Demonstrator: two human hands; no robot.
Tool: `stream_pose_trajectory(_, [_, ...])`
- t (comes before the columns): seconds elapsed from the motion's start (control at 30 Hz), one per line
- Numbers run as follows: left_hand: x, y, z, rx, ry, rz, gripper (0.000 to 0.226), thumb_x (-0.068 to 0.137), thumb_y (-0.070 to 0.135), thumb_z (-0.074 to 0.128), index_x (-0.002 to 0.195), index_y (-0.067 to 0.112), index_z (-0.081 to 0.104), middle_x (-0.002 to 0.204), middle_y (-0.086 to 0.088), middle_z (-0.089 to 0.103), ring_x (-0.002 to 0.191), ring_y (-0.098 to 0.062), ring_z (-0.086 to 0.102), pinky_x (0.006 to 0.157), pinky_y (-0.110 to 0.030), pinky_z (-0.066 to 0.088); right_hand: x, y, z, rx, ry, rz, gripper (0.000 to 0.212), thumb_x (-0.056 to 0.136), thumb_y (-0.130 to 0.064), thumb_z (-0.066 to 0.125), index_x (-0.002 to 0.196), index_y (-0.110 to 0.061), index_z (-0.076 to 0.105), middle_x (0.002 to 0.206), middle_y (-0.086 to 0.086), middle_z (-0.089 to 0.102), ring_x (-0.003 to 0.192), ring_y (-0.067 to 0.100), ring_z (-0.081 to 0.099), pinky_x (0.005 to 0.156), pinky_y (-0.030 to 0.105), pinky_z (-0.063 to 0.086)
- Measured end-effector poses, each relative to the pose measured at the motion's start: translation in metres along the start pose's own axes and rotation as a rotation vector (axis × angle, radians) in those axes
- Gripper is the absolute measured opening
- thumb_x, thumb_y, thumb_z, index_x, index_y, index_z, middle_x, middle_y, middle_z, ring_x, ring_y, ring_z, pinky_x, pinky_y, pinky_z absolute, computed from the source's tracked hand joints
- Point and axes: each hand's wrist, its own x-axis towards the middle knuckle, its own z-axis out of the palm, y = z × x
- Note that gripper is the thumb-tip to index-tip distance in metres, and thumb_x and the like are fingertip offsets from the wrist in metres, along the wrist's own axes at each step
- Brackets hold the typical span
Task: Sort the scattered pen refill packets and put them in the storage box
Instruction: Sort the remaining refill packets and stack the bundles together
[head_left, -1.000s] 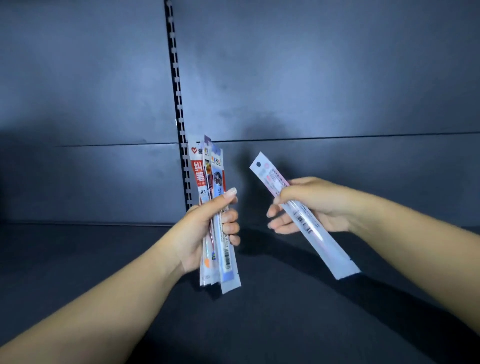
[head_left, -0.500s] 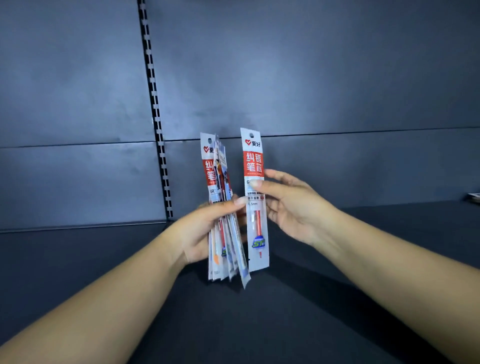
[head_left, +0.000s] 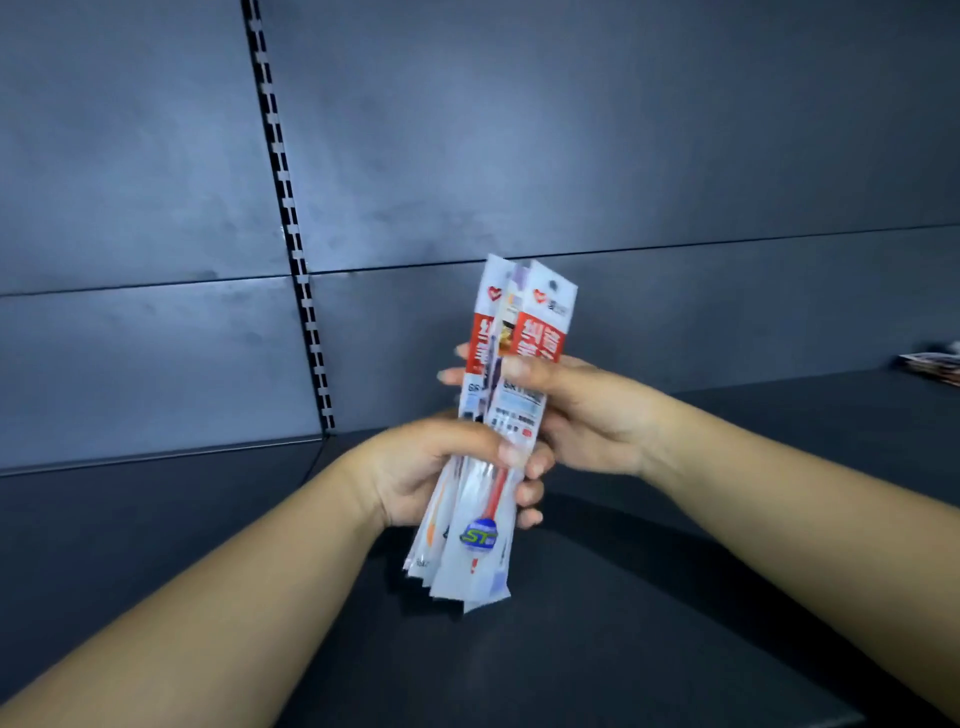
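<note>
A bundle of several pen refill packets (head_left: 514, 410) stands upright in front of me, white with red headers, one with a red refill and a blue "ST" sticker. My left hand (head_left: 431, 467) grips the bundle's lower half, thumb across the front. Higher up, my right hand (head_left: 587, 415) pinches the bundle, thumb on the front packet and fingers behind. Both hands hover above the dark shelf. No storage box is in view.
The dark shelf surface (head_left: 623, 649) runs below my hands, with a dark back panel and a slotted upright rail (head_left: 296, 249) behind. Some more packets (head_left: 935, 364) lie at the far right edge of the shelf.
My right hand brought its single red-headed packet over to the bundle and joined it to the front; both hands now hold one stack. The view shifted left of the hands.
</note>
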Motion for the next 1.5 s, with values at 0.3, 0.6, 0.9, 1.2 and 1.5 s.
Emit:
stream_pose_trajectory(0.3, [0.016,-0.005,0.020,0.478,0.479,0.264,0.026,0.068,0.018,0.077,0.085,0.032,0.063,0.082,0.013,0.072,0.085,-0.001,0.067,0.076,-0.016,0.052,-0.010,-0.027,0.005,-0.228,0.287,-0.303,0.007,0.073,-0.007,0.067,0.069,-0.011,0.063,0.060,0.002,0.070,0.066,0.018,0.070,0.073,0.035,0.058])
stream_pose_trajectory(0.6, [0.037,-0.038,0.020,0.518,0.539,0.187,0.017,0.080,0.020,0.067,0.091,0.031,0.060,0.090,0.013,0.067,0.088,0.000,0.065,0.079,-0.015,0.051,-0.004,0.004,-0.016,-0.217,0.227,-0.195,0.012,0.079,0.001,0.062,0.075,-0.010,0.061,0.061,0.000,0.069,0.062,0.012,0.068,0.065,0.022,0.056])
stream_pose_trajectory(0.9, [0.048,-0.025,0.065,0.658,0.628,0.174,0.010,0.084,0.032,0.059,0.087,0.040,0.055,0.092,0.016,0.063,0.091,-0.003,0.060,0.074,-0.009,0.046,-0.024,-0.017,-0.028,-0.115,0.241,-0.062,0.008,0.082,-0.005,0.062,0.075,-0.008,0.060,0.057,0.001,0.069,0.055,0.011,0.067,0.058,0.021,0.057])
stream_pose_trajectory(1.2, [0.186,-0.017,0.190,0.313,0.425,0.130,0.015,0.076,0.018,0.064,0.091,0.012,0.066,0.081,0.000,0.074,0.076,-0.014,0.070,0.078,-0.030,0.057,-0.183,-0.099,-0.139,-0.166,0.382,-0.164,0.009,0.082,-0.007,0.061,0.074,-0.010,0.059,0.054,0.000,0.069,0.052,0.009,0.067,0.055,0.021,0.057])
stream_pose_trajectory(1.5, [0.346,-0.059,0.304,0.325,0.251,0.004,0.011,0.084,0.008,0.059,0.093,0.012,0.065,0.079,0.001,0.072,0.069,-0.009,0.069,0.064,-0.024,0.057,-0.350,-0.118,-0.268,-0.345,0.672,-0.006,0.007,0.081,-0.024,0.064,0.080,-0.018,0.062,0.064,-0.006,0.068,0.060,0.009,0.066,0.057,0.019,0.055])
